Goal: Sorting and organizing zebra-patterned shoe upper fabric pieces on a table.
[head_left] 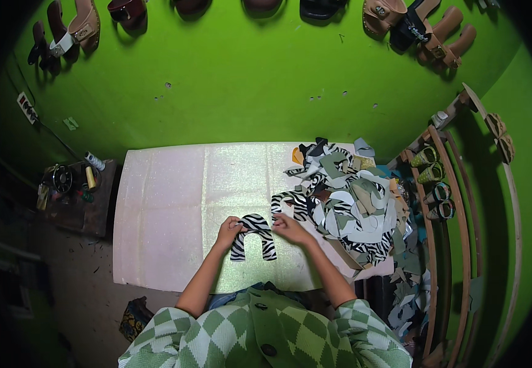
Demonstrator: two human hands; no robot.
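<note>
An arch-shaped piece of zebra-striped material (pixel 268 242), black and white, lies at the near middle of the pale shimmering table (pixel 162 208), its two legs toward me. My left hand (pixel 229 231) pinches its upper left side between thumb and fingers. At the upper right side of the arch is my right hand (pixel 289 229), its fingers bent together; what is between its fingertips is too small to make out. Just beyond the right hand, a second zebra-striped piece (pixel 296 199) borders the heap of scraps.
A large heap of cut scraps (pixel 355 202) covers the table's right side and spills over the edge. Wooden racks (pixel 433 239) with sandals stand at the right. On the left, a small dark table (pixel 79 211) bears thread spools. Shoes hang on the green wall (pixel 235 80).
</note>
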